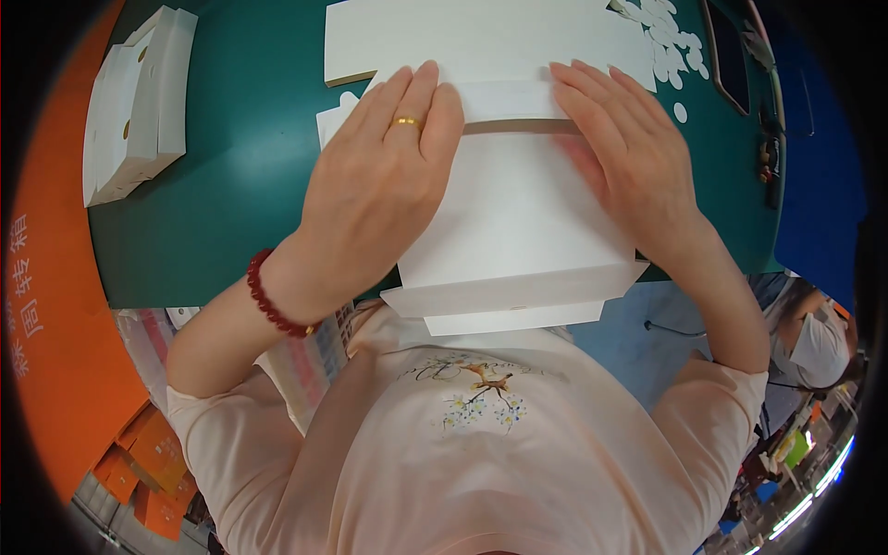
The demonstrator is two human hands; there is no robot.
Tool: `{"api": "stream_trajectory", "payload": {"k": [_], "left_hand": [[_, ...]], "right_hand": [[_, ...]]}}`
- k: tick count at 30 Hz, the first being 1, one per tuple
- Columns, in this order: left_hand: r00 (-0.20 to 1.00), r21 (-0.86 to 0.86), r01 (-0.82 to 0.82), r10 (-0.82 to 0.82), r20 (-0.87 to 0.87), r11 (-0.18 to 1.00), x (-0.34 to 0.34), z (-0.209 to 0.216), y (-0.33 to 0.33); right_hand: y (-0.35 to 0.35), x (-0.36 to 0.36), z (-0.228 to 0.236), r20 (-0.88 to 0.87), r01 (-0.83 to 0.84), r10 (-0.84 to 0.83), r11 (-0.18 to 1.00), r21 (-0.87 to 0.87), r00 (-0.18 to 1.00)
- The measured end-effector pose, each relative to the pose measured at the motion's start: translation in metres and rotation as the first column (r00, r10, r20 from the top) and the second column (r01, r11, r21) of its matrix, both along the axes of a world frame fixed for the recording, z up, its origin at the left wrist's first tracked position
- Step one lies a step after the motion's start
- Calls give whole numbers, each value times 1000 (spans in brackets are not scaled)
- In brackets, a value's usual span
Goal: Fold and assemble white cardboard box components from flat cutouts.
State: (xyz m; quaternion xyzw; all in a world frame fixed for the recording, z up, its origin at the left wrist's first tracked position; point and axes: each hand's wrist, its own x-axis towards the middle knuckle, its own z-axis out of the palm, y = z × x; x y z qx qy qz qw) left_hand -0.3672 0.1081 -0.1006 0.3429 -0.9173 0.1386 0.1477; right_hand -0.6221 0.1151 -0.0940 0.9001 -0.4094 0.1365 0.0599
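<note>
A white cardboard box blank (pixel 518 208) lies in front of me, its near flaps bent up and jutting past the table's front edge. My left hand (pixel 388 176) rests palm down on the left end of its far folded strip (pixel 509 100), fingers stretched out. On the strip's right end lies my right hand (pixel 624 153), also flat with fingers extended. Neither hand grasps anything. Beyond the strip is a stack of flat white card sheets (pixel 481 42). The palms hide parts of the blank's side edges.
A folded white box (pixel 139 106) stands at the left of the green table (pixel 231 194). Several white round stickers or discs (pixel 680 55) are scattered at the far right, beside a dark phone-like device (pixel 726 55). An orange panel (pixel 55 231) borders the table's left; another person (pixel 819 342) is at the right.
</note>
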Motion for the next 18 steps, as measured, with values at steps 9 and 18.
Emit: {"api": "stream_trajectory", "payload": {"k": [9,18], "left_hand": [[998,420,58,-49,-30,906,7,24,3],[917,763,-377,95,387,525,-50,116,-34]], "right_hand": [[3,-11,18,76,-46,25,957,288,997],[-29,5,62,-12,-319,322,942,107,947]]}}
